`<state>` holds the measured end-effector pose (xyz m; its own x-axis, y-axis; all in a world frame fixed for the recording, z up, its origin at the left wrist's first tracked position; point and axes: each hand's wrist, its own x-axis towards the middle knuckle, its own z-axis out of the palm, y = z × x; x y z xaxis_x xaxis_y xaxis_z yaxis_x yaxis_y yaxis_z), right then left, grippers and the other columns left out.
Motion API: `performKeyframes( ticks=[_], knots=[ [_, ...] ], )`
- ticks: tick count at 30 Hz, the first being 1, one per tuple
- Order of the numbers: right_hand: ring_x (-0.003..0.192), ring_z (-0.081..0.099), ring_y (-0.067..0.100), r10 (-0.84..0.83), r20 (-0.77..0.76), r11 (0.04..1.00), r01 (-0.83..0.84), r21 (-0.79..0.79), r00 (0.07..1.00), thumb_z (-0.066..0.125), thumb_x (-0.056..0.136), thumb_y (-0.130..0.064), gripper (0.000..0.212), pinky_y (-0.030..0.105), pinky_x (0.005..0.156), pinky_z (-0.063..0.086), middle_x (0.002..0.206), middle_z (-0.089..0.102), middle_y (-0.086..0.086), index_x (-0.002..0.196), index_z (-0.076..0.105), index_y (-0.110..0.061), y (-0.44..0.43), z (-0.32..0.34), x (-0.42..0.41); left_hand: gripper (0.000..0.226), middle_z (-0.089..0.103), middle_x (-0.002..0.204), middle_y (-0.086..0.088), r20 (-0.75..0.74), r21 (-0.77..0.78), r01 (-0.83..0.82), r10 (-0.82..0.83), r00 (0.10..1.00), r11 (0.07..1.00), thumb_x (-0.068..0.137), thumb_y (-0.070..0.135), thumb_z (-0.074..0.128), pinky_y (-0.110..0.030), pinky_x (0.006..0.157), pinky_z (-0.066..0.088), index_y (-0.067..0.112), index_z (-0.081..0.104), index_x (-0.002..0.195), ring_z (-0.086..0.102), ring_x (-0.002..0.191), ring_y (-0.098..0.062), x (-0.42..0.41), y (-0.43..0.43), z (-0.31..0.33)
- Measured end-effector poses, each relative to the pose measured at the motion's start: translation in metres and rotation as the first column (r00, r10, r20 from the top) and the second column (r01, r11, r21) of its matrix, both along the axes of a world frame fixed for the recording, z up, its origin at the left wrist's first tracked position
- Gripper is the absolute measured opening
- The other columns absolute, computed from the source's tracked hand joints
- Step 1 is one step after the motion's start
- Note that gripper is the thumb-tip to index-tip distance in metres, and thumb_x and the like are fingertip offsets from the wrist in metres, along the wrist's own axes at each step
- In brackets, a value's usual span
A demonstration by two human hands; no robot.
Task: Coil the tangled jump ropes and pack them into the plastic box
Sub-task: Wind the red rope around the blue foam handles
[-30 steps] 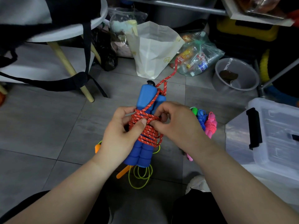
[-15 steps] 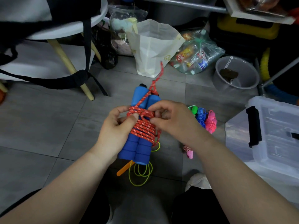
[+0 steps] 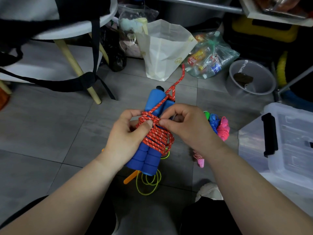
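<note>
Pinching the top turn of the red rope [image 3: 157, 134] between thumb and finger of my right hand [image 3: 189, 128], I judge I am tucking the tail under to lock the coil. My left hand [image 3: 125, 136] is curled round the blue handles [image 3: 144, 158], thumb pressed on the wraps so they cannot slip. That is why the bundle sits raised between both hands, off the floor. The free tail [image 3: 177, 82] runs away beyond my fingertips toward a white bag [image 3: 166, 51].

Beneath my hands lies a yellow-green rope [image 3: 149, 184] with an orange handle [image 3: 129, 178], not yet coiled. Just past my right knuckles a blue and pink bundle [image 3: 218, 124] rests on the floor, between that hand and the plastic box [image 3: 288, 141]. The box stands well out to the right of my forearm, and I cannot tell whether its lid is shut.
</note>
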<state>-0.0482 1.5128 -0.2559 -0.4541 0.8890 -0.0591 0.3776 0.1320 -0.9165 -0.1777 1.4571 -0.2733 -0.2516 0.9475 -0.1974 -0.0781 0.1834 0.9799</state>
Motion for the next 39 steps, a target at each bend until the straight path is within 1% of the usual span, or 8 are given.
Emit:
performKeyframes(
  ticks=[2,7,10,17,22,26,36,39],
  knots=[
    [0.069,0.055,0.013,0.019,0.014,0.998,-0.019,-0.052,1.0,0.067,0.076,-0.003,0.023,0.032,0.071,0.05,0.069,0.058,-0.005,0.063,0.057,-0.02,0.001,0.002,0.002,0.021,0.067,0.055,0.016,-0.026,0.011,0.035,-0.034,0.999,0.999,0.084,0.009,0.057,-0.01,0.048,0.047,0.029,0.05,0.086,0.063,0.053,0.002,0.0,-0.001,-0.001],
    [0.055,0.053,-0.001,0.08,-0.045,0.989,-0.085,-0.12,0.996,0.068,0.074,0.0,0.025,0.009,0.056,0.045,0.064,0.057,-0.008,0.063,0.057,-0.02,0.003,0.005,0.007,0.021,0.066,0.056,0.018,-0.028,0.021,0.063,-0.062,0.998,0.998,0.084,0.008,0.056,-0.01,0.047,0.048,0.028,0.05,0.088,0.063,0.052,0.002,-0.001,0.0,0.001],
    [0.059,0.053,0.002,0.084,-0.071,0.992,-0.09,-0.087,0.994,0.068,0.073,0.001,0.024,0.01,0.059,0.045,0.069,0.059,-0.008,0.063,0.06,-0.019,0.002,0.003,0.006,0.02,0.066,0.055,0.017,-0.022,0.026,0.038,-0.038,0.999,0.999,0.084,0.009,0.056,-0.01,0.046,0.047,0.027,0.05,0.087,0.062,0.051,0.001,-0.003,0.001,0.0],
    [0.053,0.05,-0.008,0.031,0.052,0.999,-0.032,0.026,0.998,0.068,0.076,-0.006,0.03,0.008,0.053,0.041,0.054,0.052,-0.016,0.061,0.053,-0.027,0.0,0.001,0.002,0.022,0.064,0.07,0.008,-0.093,0.062,0.042,-0.036,0.995,0.997,0.083,0.01,0.058,-0.009,0.05,0.048,0.03,0.049,0.087,0.064,0.057,0.003,0.0,0.0,-0.001],
    [0.054,0.047,-0.013,0.03,0.155,0.997,-0.04,0.061,0.988,0.069,0.076,-0.013,0.035,0.008,0.054,0.036,0.067,0.05,-0.014,0.075,0.041,-0.034,0.001,0.003,0.003,0.024,0.067,0.065,0.01,-0.124,0.057,0.043,-0.035,0.992,0.997,0.082,0.01,0.059,-0.009,0.054,0.049,0.032,0.049,0.087,0.064,0.06,0.005,0.001,-0.002,-0.004],
    [0.055,0.046,-0.02,0.113,0.247,0.988,-0.135,0.077,0.962,0.066,0.079,-0.015,0.016,0.003,0.053,0.035,0.062,0.043,-0.019,0.078,0.052,-0.024,0.001,0.007,0.007,0.026,0.066,0.062,0.027,-0.134,0.057,0.079,-0.071,0.988,0.995,0.082,0.009,0.059,-0.006,0.052,0.047,0.032,0.049,0.087,0.064,0.062,0.007,0.0,-0.002,-0.005],
    [0.069,0.042,0.001,0.149,0.315,0.982,-0.179,0.067,0.937,0.064,0.078,-0.017,0.032,0.024,0.073,0.041,0.073,0.042,-0.018,0.064,0.04,-0.034,0.004,0.007,0.008,0.028,0.067,0.06,0.012,-0.114,0.045,0.098,-0.092,0.989,0.994,0.082,0.006,0.059,-0.006,0.049,0.045,0.031,0.049,0.086,0.064,0.059,0.006,0.002,-0.002,-0.002],
    [0.076,0.045,0.008,0.052,0.32,0.966,-0.129,0.225,0.946,0.066,0.075,-0.015,0.025,0.026,0.071,0.043,0.072,0.044,-0.014,0.067,0.044,-0.025,0.001,-0.003,0.004,0.027,0.067,0.059,0.019,-0.091,0.053,0.082,-0.077,0.993,0.995,0.082,0.006,0.058,-0.007,0.049,0.046,0.03,0.049,0.087,0.064,0.058,0.005,0.002,-0.002,-0.003]
  ],
)
